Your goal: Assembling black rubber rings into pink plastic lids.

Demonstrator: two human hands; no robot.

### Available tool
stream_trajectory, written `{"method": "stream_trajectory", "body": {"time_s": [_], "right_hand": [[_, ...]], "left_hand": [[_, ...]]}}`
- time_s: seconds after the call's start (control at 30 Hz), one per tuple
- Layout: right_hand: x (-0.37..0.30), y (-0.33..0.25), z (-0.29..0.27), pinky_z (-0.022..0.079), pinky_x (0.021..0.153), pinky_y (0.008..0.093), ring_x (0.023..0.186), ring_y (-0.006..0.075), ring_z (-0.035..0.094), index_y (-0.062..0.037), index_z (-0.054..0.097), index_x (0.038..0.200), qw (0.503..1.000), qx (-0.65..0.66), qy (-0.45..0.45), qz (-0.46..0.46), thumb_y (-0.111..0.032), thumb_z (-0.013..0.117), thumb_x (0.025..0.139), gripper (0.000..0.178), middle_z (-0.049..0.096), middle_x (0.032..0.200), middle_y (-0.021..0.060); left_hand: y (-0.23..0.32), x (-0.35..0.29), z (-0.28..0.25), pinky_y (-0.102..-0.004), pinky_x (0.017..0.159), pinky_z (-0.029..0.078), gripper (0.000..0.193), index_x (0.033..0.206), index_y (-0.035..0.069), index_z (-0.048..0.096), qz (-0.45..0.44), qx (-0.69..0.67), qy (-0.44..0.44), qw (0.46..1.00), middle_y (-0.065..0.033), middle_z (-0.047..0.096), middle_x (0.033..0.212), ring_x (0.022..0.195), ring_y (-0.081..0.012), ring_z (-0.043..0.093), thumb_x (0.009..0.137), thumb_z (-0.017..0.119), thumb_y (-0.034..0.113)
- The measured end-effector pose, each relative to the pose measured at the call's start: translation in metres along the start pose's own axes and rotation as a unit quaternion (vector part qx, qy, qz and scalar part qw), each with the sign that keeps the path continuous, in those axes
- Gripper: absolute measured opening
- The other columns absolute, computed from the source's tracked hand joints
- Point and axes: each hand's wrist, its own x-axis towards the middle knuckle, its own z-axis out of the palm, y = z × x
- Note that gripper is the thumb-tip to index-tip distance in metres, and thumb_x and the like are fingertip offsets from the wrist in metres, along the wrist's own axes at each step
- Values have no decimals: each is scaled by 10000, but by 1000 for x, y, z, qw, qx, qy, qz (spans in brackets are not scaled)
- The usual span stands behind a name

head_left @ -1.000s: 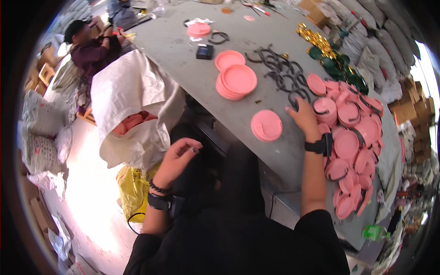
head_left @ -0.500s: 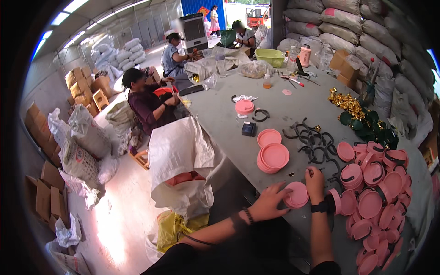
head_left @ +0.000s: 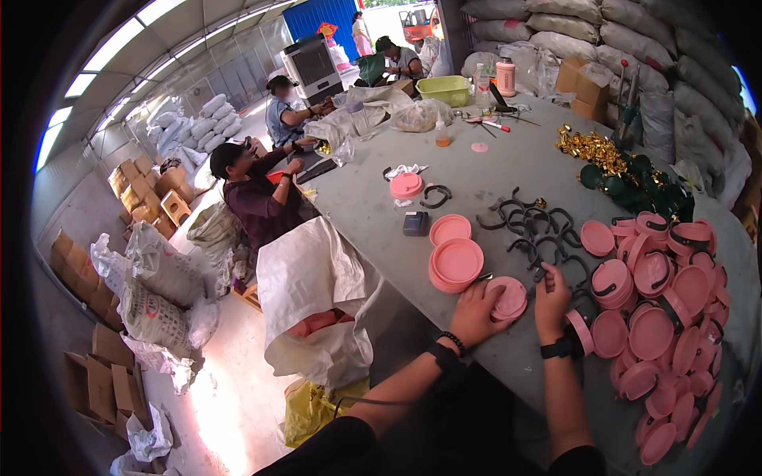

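Left hand (head_left: 474, 312), bare, dark bands at the wrist: thumb and fingers curved round the near left rim of a round pink lid (head_left: 509, 299), grip set to the lid's width. Round pink lid: at the near edge of the grey tabletop (head_left: 381, 186), between the two hands, just right of a stack of pink lids (head_left: 456, 263). Right hand (head_left: 553, 301), bare, dark band at the wrist: fingertips drawn narrowly together at the near end of the black curved handles (head_left: 541, 228); whether a piece is pinched there cannot be told. Black curved handles: loose group, many overlapping, beyond the right hand. Heap of pink lids (head_left: 652, 337): right of the right hand, many bearing black handles, lying at various tilts. Gold pieces (head_left: 589, 149) and dark green pieces (head_left: 631, 189): adjoining piles, beyond the heap. Small dark box (head_left: 415, 224): beyond the stack. Single pink lid (head_left: 406, 185) with a black ring (head_left: 436, 196) just beside it: farther along. Dropper bottle (head_left: 442, 133), amber contents: upright, toward the far end. Green basket (head_left: 444, 92): far end. White sack (head_left: 313, 270): left of the table, mouth open, pink contents showing; yellow bag (head_left: 311, 412) below it. Co-worker in a dark top (head_left: 258, 202): seated at the table's left side.
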Motion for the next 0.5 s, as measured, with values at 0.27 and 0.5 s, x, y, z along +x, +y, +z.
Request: {"method": "stream_trajectory", "body": {"time_s": [0.27, 0.5], "right_hand": [[2, 2, 3, 475, 781, 326, 872, 243, 628, 14, 591, 1047, 997, 71, -11, -4, -61, 544, 882, 187, 638, 915, 159], [2, 5, 4, 474, 760, 315, 837, 235, 631, 24, 583, 1036, 986, 11, -118, -119, -166, 542, 917, 227, 647, 906, 162]], "left_hand": [[5, -1, -6, -442, 936, 409, 647, 1173, 77, 538, -31, -31, 27, 999, -190, 485, 1208, 1095, -379, 491, 631, 796, 320], [5, 1, -7, -458, 903, 455, 663, 1180, 81, 510, -57, -86, 97, 990, -218, 435, 1257, 1096, -428, 497, 593, 810, 156]]}}
